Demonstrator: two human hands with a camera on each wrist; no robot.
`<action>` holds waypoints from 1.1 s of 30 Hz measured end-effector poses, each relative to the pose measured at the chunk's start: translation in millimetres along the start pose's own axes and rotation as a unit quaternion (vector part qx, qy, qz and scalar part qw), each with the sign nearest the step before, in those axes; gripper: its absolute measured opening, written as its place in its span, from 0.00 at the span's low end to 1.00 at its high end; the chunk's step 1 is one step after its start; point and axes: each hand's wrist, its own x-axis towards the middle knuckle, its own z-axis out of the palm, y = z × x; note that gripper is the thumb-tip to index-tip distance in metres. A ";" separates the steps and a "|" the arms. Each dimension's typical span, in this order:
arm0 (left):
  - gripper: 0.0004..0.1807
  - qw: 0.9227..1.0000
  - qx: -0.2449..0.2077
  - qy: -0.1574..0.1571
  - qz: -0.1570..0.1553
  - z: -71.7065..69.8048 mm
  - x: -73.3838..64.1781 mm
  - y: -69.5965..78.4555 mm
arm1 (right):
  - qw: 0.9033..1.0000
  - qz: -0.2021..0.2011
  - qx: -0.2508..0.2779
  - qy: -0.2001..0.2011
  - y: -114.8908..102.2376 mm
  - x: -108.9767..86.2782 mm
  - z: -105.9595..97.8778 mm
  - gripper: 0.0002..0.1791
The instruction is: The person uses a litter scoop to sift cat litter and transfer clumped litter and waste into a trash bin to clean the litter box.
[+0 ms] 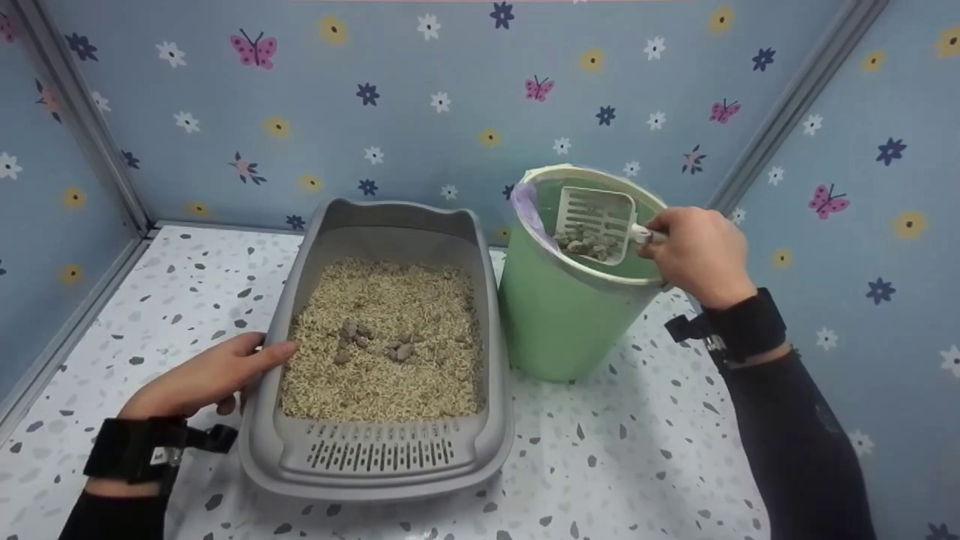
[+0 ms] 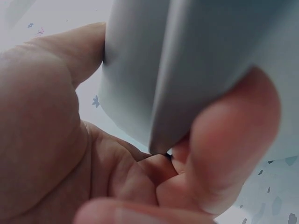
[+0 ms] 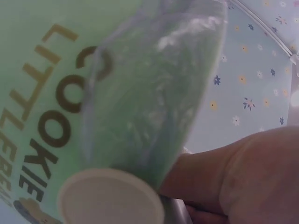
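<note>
My left hand [image 1: 214, 371] grips the side rim of a grey litter box [image 1: 382, 480], thumb over the edge and fingers curled under it. Inside the box lies tan, grainy litter [image 1: 382, 300] with several greyish clumps [image 1: 403, 351] on top. My right hand [image 1: 701, 251] holds a white slotted litter scoop [image 1: 600, 202] by its handle. Tilted over the mouth of a green bin [image 1: 566, 322], the scoop's head carries several grey clumps [image 1: 585, 244]. A thin purplish bag [image 1: 527, 210] hangs over the bin's rim; the right wrist view shows the bag [image 3: 149, 93] against the bin's lettered side.
The bin stands right of the litter box, both on a white speckled surface [image 1: 600, 457]. Blue panels [image 1: 435, 67] with flowers and butterflies rise behind and at both sides, joined by grey metal posts [image 1: 795, 97]. In the right wrist view a pale round piece [image 3: 110, 198] sits in front.
</note>
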 end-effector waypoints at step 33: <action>0.30 1.000 0.009 0.006 -0.002 0.1 1.1 -1.1 | 0.972 -0.060 -0.118 0.193 -21.9 -12.0 12.0 0.02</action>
